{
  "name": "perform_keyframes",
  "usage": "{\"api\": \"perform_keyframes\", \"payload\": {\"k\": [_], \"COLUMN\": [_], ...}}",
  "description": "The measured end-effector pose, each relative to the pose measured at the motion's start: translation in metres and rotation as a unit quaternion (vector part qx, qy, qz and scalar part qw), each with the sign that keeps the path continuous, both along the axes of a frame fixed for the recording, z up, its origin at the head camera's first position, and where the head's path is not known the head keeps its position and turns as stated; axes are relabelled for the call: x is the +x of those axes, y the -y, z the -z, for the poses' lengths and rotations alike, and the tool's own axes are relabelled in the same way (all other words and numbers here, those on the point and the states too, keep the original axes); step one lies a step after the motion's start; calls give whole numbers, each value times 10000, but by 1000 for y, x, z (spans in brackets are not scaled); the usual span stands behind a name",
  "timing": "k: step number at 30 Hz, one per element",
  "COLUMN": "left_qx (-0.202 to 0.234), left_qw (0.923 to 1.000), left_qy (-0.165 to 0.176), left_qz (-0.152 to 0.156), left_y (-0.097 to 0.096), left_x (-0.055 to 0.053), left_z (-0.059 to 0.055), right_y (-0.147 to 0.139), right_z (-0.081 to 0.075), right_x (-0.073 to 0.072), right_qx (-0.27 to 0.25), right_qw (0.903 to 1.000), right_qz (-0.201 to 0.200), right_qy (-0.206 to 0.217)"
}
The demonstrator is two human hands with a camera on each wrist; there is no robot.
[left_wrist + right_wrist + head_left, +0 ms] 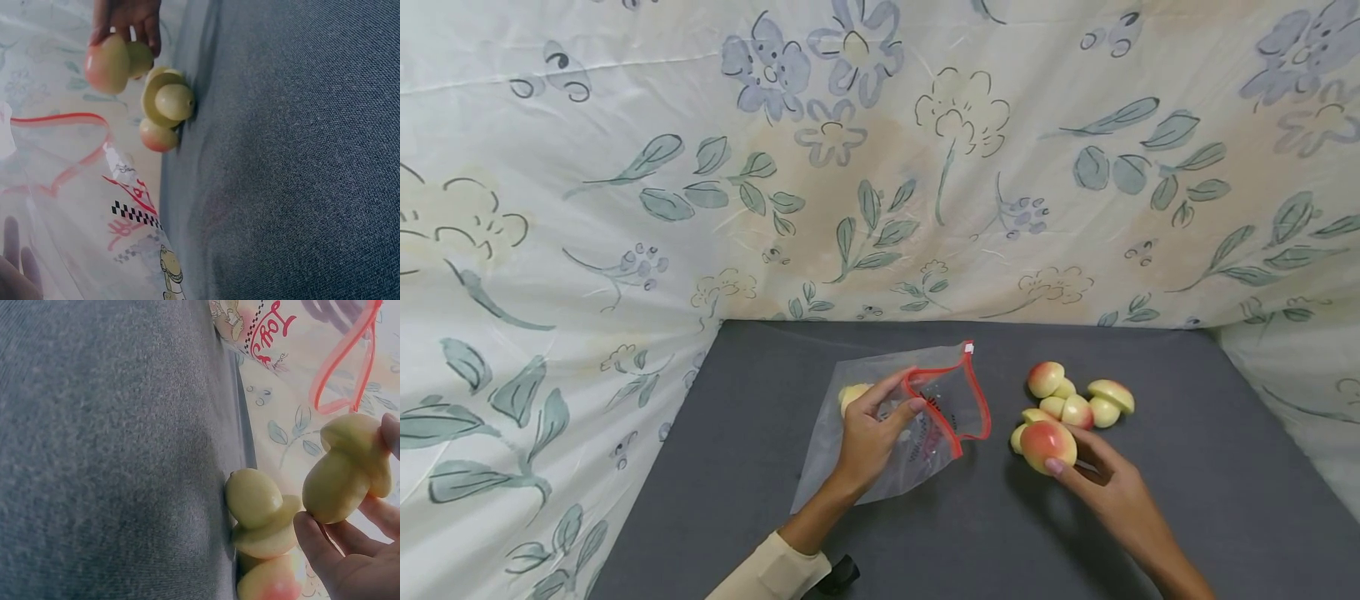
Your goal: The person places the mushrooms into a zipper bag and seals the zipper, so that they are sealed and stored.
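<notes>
My left hand [871,433] grips a clear zip bag [880,487] near its red-edged mouth, with the thumb on the near side. The bag's mouth gapes toward the right. A pale yellow piece [852,397] shows through the plastic at the bag's left. My right hand [1108,479] pinches a toy mushroom [1048,446] with a red-and-yellow cap, held above the table to the right of the bag. Its pale, rounded stem [334,487] shows in the right wrist view. Just beyond that hand, several similar mushrooms [1111,396] lie in a cluster.
A dark grey cloth covers the table [955,542]. Floral fabric [880,242] hangs along the back and both sides. By the left cuff is a small black object [838,575]. The bag carries red lettering [272,328] and a checkered strip.
</notes>
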State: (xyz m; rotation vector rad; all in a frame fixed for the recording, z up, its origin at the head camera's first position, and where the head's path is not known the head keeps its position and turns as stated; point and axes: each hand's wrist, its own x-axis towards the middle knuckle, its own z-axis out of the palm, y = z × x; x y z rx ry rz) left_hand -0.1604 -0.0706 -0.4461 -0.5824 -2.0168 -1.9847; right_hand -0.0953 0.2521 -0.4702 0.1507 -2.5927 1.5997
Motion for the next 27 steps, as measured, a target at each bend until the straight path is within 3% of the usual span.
{"api": "perform_keyframes", "payload": {"k": [27], "left_qx": [-150], "left_qw": [9999], "left_qy": [50], "left_qz": [13], "left_y": [-2], "left_x": [3], "left_z": [2], "right_y": [24], "right_z": [-11], "right_x": [-5], "right_qx": [-308], "right_qw": [9995], "right_qz": [-8], "right_qy": [-104]}}
